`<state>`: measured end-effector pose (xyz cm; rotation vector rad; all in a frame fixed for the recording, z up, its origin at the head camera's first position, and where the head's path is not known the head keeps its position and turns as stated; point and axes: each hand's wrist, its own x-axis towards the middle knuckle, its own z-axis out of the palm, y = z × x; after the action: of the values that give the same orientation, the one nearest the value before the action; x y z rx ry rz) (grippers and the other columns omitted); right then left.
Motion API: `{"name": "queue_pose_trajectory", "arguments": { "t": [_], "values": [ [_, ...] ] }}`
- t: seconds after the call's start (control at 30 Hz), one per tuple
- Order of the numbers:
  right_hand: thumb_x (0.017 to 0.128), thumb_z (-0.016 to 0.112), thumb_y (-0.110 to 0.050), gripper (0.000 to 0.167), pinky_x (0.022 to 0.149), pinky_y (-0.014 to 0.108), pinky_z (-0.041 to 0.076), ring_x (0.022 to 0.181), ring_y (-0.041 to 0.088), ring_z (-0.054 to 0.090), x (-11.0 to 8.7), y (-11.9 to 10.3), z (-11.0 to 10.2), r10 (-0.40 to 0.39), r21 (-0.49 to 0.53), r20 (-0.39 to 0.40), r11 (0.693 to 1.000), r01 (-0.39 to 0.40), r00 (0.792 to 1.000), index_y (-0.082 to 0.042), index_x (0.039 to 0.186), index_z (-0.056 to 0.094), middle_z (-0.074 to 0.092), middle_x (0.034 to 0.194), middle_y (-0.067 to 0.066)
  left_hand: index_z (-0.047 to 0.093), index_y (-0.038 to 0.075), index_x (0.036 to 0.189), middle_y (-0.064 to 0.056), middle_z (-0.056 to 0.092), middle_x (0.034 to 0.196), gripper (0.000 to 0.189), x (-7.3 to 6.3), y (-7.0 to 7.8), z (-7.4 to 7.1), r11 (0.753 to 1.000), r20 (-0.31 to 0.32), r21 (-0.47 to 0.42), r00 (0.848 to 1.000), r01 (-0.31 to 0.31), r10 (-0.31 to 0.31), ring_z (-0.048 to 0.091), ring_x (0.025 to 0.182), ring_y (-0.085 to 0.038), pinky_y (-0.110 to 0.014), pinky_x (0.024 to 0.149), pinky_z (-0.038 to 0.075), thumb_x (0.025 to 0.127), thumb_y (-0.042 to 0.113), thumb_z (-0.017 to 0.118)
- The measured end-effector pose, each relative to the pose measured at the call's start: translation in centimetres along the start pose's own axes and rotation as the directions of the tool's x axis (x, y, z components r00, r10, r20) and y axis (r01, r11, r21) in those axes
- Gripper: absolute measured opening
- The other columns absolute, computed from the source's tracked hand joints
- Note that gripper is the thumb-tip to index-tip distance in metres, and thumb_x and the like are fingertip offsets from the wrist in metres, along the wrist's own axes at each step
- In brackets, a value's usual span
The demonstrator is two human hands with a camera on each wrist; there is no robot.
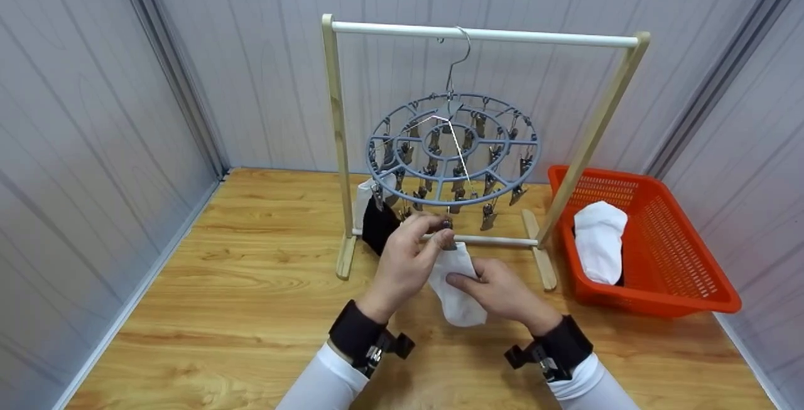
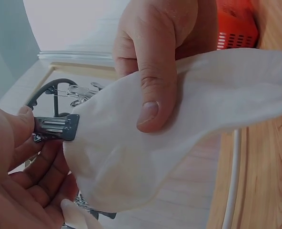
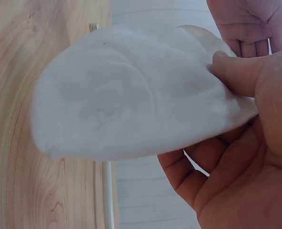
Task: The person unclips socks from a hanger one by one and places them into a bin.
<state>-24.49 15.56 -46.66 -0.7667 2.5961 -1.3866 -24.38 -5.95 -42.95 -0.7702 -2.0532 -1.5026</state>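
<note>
A white sock (image 1: 457, 291) hangs below the front rim of a round grey clip hanger (image 1: 440, 199). My left hand (image 1: 408, 259) pinches a grey metal clip (image 2: 57, 127) between thumb and fingers, and the clip's jaws lie over the sock's top edge in the left wrist view. My right hand (image 1: 505, 291) grips the sock near its opening, thumb on the front and fingers behind. The sock's toe end (image 3: 74, 105) droops free of the fingers in the right wrist view.
The hanger's hook (image 1: 461, 52) hangs from a white rail (image 1: 490, 34) on a wooden stand (image 1: 339, 134). Several clips dangle from its rings. Black fabric (image 1: 379, 225) and white fabric (image 1: 363, 203) hang at the left. An orange basket (image 1: 681, 259) at right holds a white sock (image 1: 600, 240).
</note>
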Motion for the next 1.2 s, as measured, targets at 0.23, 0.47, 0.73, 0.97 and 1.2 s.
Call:
{"name": "queue_pose_trajectory", "arguments": {
  "t": [0.23,0.47,0.73,0.97,1.2],
  "values": [
    [0.11,0.073,-0.027,0.026,0.075,0.034,0.065,0.09,0.021,0.08,0.03,0.18,-0.05,-0.032,0.002,-0.003,0.999,0.032,0.999,-0.003,0.115,0.081,0.083,0.106,0.009,0.079,-0.003,0.117,-0.012,0.078,0.113,0.019,-0.08,0.08,-0.1,0.998,-0.007,-0.047,0.999,0.043,-0.043,0.078,0.101,-0.023,-0.035,0.089,0.067,0.108,0.012,0.073],
    [0.11,0.073,-0.026,0.026,0.078,0.034,0.065,0.093,0.021,0.079,0.04,0.36,-0.04,-0.04,0.013,0.009,0.999,0.04,0.999,-0.003,0.118,0.081,0.083,0.109,0.009,0.082,0.0,0.116,-0.008,0.082,0.109,0.018,-0.13,0.15,-0.21,0.996,-0.033,-0.079,0.998,0.05,-0.053,0.08,0.096,-0.021,-0.034,0.087,0.067,0.107,0.014,0.075],
    [0.11,0.073,-0.032,0.03,0.075,0.034,0.065,0.09,0.019,0.079,-0.01,0.3,-0.13,0.004,-0.011,0.007,1.0,-0.004,1.0,-0.003,0.115,0.082,0.083,0.105,0.008,0.084,0.001,0.117,-0.006,0.084,0.105,0.02,-0.23,-0.02,-0.18,0.991,-0.043,-0.126,0.998,0.05,-0.056,0.082,0.093,-0.021,-0.033,0.084,0.067,0.105,0.015,0.077],
    [0.11,0.073,-0.032,0.03,0.075,0.035,0.065,0.09,0.019,0.079,0.0,0.28,-0.12,0.022,-0.017,0.008,1.0,-0.022,1.0,-0.004,0.116,0.082,0.083,0.105,0.007,0.087,0.003,0.115,-0.003,0.084,0.099,0.018,-0.27,0.0,-0.25,0.99,-0.067,-0.13,0.995,0.062,-0.071,0.082,0.089,-0.021,-0.03,0.079,0.066,0.104,0.015,0.079],
    [0.109,0.074,-0.029,0.028,0.074,0.036,0.064,0.09,0.021,0.078,0.01,0.25,-0.27,0.008,-0.018,0.005,1.0,-0.008,1.0,-0.003,0.116,0.082,0.083,0.105,0.008,0.087,0.003,0.113,-0.002,0.084,0.095,0.016,-0.19,0.01,-0.32,0.99,-0.087,-0.128,0.994,0.061,-0.073,0.081,0.086,-0.021,-0.029,0.076,0.065,0.103,0.014,0.08]
  ]
}}
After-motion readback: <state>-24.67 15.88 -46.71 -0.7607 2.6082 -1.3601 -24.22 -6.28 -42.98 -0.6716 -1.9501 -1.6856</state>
